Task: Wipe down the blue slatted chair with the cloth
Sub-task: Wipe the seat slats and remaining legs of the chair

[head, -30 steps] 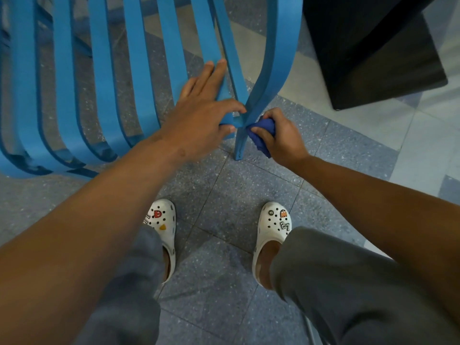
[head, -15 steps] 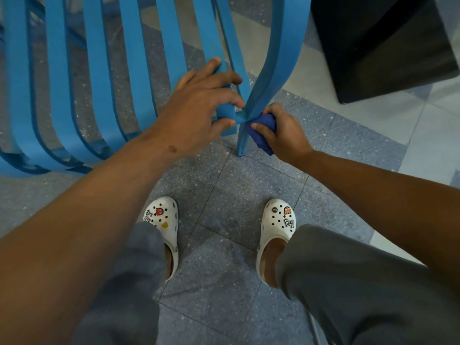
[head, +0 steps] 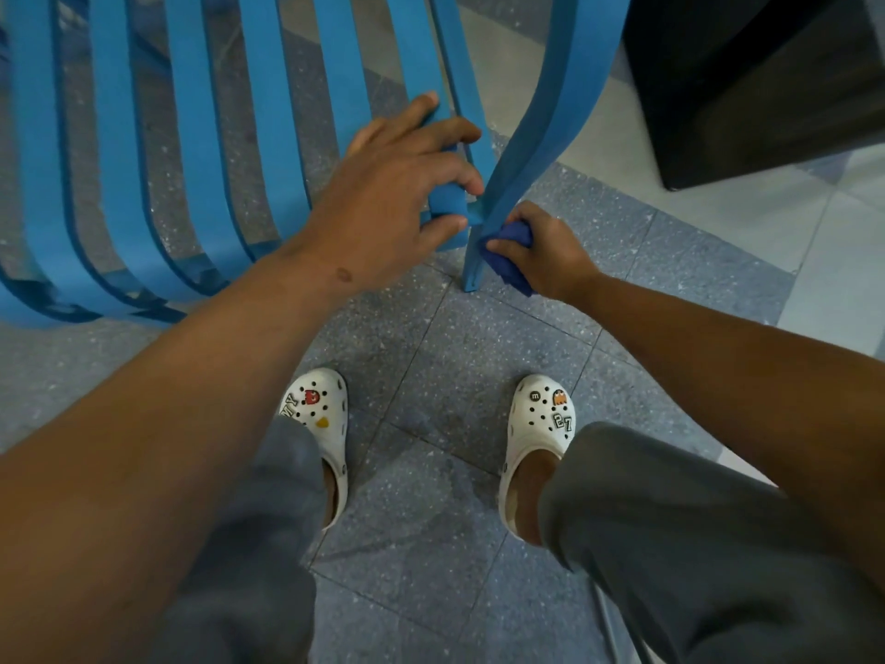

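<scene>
The blue slatted chair (head: 191, 151) fills the upper left, its slats curving down toward me. My left hand (head: 397, 198) grips the front end of the rightmost slat, fingers and thumb curled round it. Just right of that, the chair's front leg (head: 503, 203) runs down to the floor. My right hand (head: 546, 254) holds a bunched dark blue cloth (head: 510, 246) pressed against the lower part of that leg, near its foot.
A dark cabinet or box (head: 756, 79) stands on the floor at the upper right, close to the chair's arm. My two feet in white clogs (head: 541, 424) stand on grey speckled tiles (head: 445, 357) below the chair.
My left hand went from flat on the slat end to gripping it. The right hand with the cloth slid a little lower on the leg. The view shifted slightly.
</scene>
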Demonstrator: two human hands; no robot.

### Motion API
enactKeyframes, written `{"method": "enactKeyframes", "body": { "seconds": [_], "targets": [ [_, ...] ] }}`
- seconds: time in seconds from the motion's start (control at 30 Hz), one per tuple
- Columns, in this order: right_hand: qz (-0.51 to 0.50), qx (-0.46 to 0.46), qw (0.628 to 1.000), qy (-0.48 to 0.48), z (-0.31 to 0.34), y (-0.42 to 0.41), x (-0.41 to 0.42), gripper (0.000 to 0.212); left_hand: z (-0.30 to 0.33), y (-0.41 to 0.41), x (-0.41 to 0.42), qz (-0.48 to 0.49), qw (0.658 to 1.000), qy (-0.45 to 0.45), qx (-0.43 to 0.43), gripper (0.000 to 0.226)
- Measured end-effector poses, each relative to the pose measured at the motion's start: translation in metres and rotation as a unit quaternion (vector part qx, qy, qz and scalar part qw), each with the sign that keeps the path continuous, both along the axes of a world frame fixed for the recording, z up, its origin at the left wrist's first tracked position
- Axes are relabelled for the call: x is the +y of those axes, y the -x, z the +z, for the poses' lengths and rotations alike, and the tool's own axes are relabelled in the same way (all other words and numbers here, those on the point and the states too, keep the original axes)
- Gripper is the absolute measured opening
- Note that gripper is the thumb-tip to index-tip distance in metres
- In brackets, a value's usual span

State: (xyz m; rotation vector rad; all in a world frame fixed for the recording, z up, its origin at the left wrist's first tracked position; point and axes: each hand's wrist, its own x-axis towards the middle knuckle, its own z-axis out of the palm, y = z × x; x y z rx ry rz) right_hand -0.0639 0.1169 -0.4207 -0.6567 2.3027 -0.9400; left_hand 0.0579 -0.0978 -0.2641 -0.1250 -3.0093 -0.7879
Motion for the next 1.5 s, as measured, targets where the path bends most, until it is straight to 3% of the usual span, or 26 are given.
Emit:
{"method": "enactKeyframes", "body": {
  "seconds": [0.17,0.4,0.7,0.87,1.03,1.27,1.5],
  "targets": [
    [-0.025,0.036,0.999,0.023,-0.010,-0.007,0.005,0.030,-0.003,0.000,0.001,0.007,1.000,0.008,0.001,0.027],
    [-0.022,-0.031,0.996,-0.083,-0.050,-0.017,-0.015,0.027,-0.003,0.001,0.002,0.010,1.000,0.017,0.009,0.026],
    [0.033,0.067,0.997,0.007,-0.017,0.003,0.005,0.034,-0.001,0.000,0.003,0.011,1.000,0.014,0.000,0.027],
    [-0.006,0.024,0.999,-0.041,-0.044,-0.012,-0.007,0.037,-0.003,0.000,0.003,0.014,1.000,0.022,0.002,0.028],
    [-0.073,-0.069,0.993,-0.061,-0.069,-0.026,-0.015,0.028,-0.003,0.001,0.003,0.016,1.000,0.017,0.001,0.027],
    [-0.045,0.021,0.998,-0.025,-0.062,-0.016,-0.002,0.034,-0.002,0.001,0.004,0.022,1.000,0.014,-0.004,0.027],
    [-0.055,-0.019,0.996,-0.068,-0.095,-0.026,-0.010,0.026,-0.004,0.002,0.004,0.017,1.000,0.007,0.003,0.026]
  ]
}}
